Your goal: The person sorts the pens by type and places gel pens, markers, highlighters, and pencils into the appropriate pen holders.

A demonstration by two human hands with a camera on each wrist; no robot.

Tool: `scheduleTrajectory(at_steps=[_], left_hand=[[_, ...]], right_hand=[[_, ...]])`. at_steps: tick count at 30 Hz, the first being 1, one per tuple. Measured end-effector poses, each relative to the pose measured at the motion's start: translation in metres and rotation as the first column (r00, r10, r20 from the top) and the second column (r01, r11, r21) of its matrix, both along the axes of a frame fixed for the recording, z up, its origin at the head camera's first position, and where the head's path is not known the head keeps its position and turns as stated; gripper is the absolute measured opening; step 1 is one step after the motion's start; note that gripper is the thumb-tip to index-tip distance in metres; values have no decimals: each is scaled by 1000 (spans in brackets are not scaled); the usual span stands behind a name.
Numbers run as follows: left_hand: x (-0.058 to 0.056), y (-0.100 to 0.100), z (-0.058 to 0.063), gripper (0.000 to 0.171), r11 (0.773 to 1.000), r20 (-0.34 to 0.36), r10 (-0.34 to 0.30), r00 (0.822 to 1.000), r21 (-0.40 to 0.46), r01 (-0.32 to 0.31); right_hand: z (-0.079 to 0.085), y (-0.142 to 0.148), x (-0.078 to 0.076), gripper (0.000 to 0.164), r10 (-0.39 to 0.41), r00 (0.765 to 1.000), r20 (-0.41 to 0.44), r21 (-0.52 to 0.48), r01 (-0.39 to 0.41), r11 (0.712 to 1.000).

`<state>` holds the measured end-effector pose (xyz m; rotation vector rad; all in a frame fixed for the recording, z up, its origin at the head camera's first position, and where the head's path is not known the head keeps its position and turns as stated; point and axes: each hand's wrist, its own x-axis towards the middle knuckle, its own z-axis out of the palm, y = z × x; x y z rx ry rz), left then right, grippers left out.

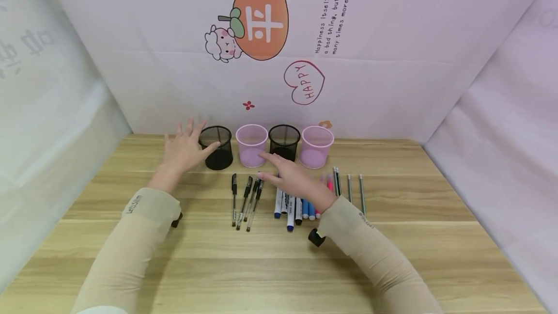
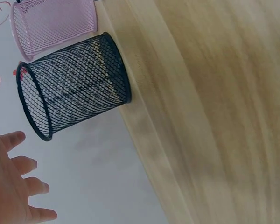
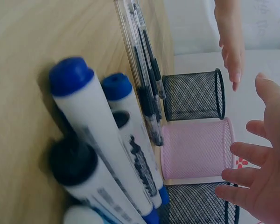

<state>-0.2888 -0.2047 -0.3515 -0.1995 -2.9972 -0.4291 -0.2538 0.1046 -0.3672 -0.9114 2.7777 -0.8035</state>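
Observation:
My left hand (image 1: 184, 150) is spread with its fingers straight beside the leftmost black mesh pen cup (image 1: 219, 159). In the left wrist view, the fingers (image 2: 25, 164) are near that cup's rim, with nothing held. My right hand (image 1: 294, 178), also spread and holding nothing, hovers above the whiteboard markers (image 1: 290, 214). Its fingers point toward the left pink mesh pen cup (image 1: 251, 156). Another black pen cup (image 1: 284, 151) and a right-hand pink one (image 1: 316, 156) complete the row. Several black-capped gel pens (image 1: 246, 202) lie between my hands.
Right of the whiteboard markers are blue markers (image 1: 308, 210), pink pens (image 1: 330, 184) partly covered by my right forearm, and several pencils (image 1: 362, 193). The wooden table (image 1: 235, 275) ends at a white printed backdrop (image 1: 174, 81) close behind the cups. Fabric walls stand on both sides.

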Motion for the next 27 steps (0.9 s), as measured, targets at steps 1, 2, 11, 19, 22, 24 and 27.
scheduleTrajectory(at_steps=[1,2,11,19,22,24,27], left_hand=[[0,-1,-1,92,1000,5,2,1000,5,-2],[0,-1,-2,91,1000,7,4,1000,8,-4],[-4,-2,-7,96,1000,30,27,999,16,-27],[-8,-1,-11,101,1000,38,25,999,5,-25],[-9,1,-13,104,1000,38,29,999,-4,-29],[-10,1,-14,108,999,38,34,999,-12,-34],[-12,2,-17,112,999,36,42,998,-21,-41]], right_hand=[[-1,-2,0,66,-2,1000,-1,-14,2,1000],[-3,-3,0,65,-6,1000,2,-27,6,1000],[-15,-12,3,57,-48,993,105,-158,64,985],[-23,-17,4,49,-85,971,225,-196,131,972],[-26,-19,4,47,-96,961,258,-193,149,970],[-27,-20,3,46,-109,960,259,-177,158,971],[-28,-21,3,44,-131,956,261,-145,173,974]])
